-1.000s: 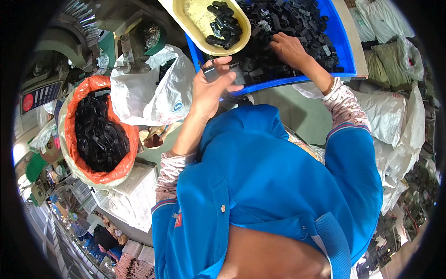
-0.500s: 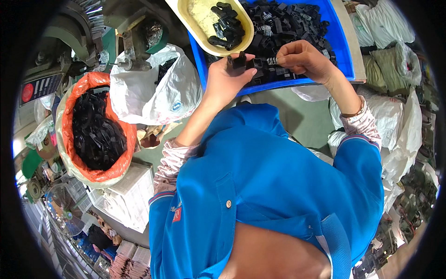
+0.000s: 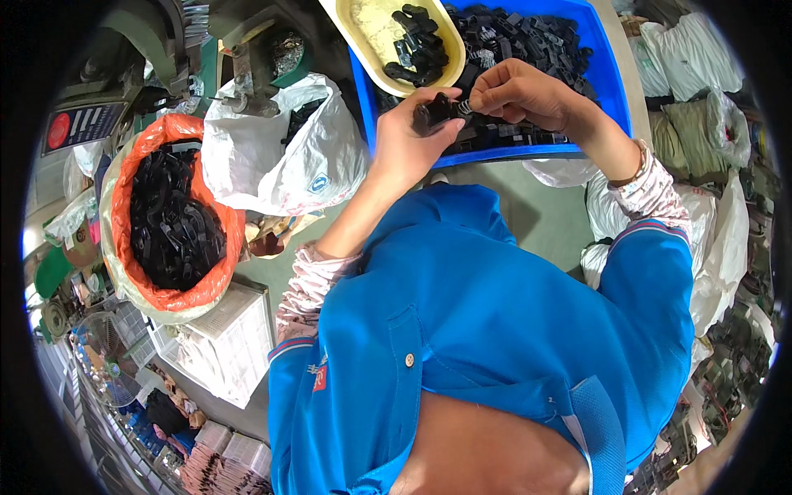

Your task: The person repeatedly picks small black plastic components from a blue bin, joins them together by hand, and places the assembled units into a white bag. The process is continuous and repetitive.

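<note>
My left hand (image 3: 407,139) is closed around a black plastic part (image 3: 432,114), with the thumb and fingers on either side of it. Between the fingertips of my right hand (image 3: 521,92) is a small metal coil spring (image 3: 464,107), its free end up against the black part. Whether the spring sits inside the part I cannot tell. Both hands are over the near edge of a blue tray (image 3: 615,99) full of loose black plastic parts (image 3: 528,45) and some springs. Beyond my left hand, a pale yellow tub (image 3: 456,62) holds several longer black pieces (image 3: 418,45) and yellowish grease-like matter.
To the left stand a white sack (image 3: 247,169) and an orange-lined sack (image 3: 124,239) filled with black parts. Machinery (image 3: 140,41) rises at the far left. A white plastic crate (image 3: 235,338) is below the sacks; more white bags (image 3: 701,54) lie at the right.
My right hand has moved left and brought the spring from a little way off to the black part in my left hand. The left hand keeps its grip.
</note>
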### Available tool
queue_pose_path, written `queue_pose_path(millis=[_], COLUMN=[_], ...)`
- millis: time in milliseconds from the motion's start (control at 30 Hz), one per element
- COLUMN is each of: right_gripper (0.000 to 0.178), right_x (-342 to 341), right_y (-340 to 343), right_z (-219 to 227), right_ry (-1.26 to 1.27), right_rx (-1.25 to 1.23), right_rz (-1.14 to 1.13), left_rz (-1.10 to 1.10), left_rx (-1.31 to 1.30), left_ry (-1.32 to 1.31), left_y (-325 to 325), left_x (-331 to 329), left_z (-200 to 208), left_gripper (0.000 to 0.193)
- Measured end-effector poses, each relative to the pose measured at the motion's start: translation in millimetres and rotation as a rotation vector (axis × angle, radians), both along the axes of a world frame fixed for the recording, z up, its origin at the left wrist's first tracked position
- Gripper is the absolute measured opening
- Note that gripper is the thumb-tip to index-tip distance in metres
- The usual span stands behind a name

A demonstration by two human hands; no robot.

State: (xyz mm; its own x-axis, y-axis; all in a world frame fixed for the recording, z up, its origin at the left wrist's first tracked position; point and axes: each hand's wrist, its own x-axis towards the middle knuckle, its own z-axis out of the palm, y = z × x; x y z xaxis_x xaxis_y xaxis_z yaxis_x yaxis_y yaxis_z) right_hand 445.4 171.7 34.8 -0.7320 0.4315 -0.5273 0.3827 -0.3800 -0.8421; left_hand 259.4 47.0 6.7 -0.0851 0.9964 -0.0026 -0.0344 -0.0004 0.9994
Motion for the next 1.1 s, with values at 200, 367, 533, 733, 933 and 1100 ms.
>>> queue_pose_path(millis=[200, 367, 533, 733, 933, 1100], right_gripper=[0.024, 0.034, 0.031, 0.03, 0.031, 0.03], right_x=[-16.7, -27.8, -28.6, -29.5, -42.6, -45.2], right_y=[-11.0, -55.1, -51.5, -47.1, -51.2, -39.8], right_z=[-8.7, -27.9, -48.4, -56.9, -67.1, -60.1], right_ry=[0.088, 0.337, 0.464, 0.489, 0.527, 0.474], right_rx=[0.147, -0.011, -0.099, -0.075, 0.167, 0.025], right_rz=[-0.15, -0.368, -0.524, -0.555, -0.572, -0.569], left_rz=[0.116, 0.233, 0.111, 0.068, 0.137, 0.109], left_rx=[0.11, 0.017, 0.308, 0.251, -0.019, -0.052], left_ry=[-0.014, -0.267, 0.288, 0.5, 0.113, -0.216], left_y=[0.3, 5.6, 12.5, 15.4, 17.2, 18.3], left_x=[-10.1, -16.1, -49.1, -55.0, -47.9, -55.0], left_z=[-15.3, -13.1, -18.6, -4.6, -18.7, -22.6], left_gripper=[0.027, 0.02, 0.007, 0.007, 0.009, 0.024])
